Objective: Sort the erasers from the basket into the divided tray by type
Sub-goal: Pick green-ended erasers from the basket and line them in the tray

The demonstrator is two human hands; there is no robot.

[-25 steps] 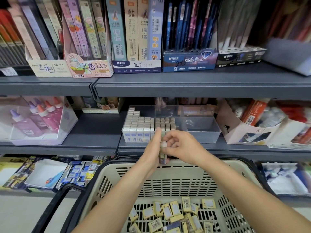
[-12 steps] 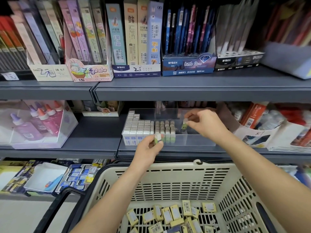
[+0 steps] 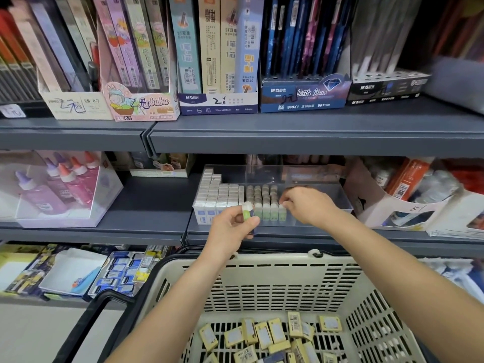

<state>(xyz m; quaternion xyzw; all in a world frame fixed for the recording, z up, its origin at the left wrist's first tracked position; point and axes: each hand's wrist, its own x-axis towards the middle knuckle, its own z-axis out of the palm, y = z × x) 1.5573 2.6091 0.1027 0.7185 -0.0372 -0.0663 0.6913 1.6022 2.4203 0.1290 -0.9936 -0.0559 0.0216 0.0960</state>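
A clear divided tray [image 3: 332, 197] stands on the middle shelf. White-sleeved erasers [image 3: 217, 197] fill its left part and green-sleeved erasers [image 3: 264, 205] stand in rows beside them. My left hand [image 3: 231, 227] holds a small stack of green-sleeved erasers [image 3: 247, 212] just in front of the tray. My right hand [image 3: 305, 205] reaches into the tray and pinches a green eraser [image 3: 282, 212] at the right end of the front row. The cream basket [image 3: 262, 281] below holds several yellow-sleeved erasers [image 3: 264, 336].
Glue bottles in a clear box [image 3: 52, 189] sit on the shelf to the left. A cardboard box of supplies [image 3: 400, 205] stands right of the tray. Boxes of pencil leads and pens [image 3: 217, 61] line the upper shelf. The basket's black handle [image 3: 86, 323] hangs at the left.
My right hand has come down from the back of the tray to the front row with its eraser. The left hand has risen slightly towards the tray front.
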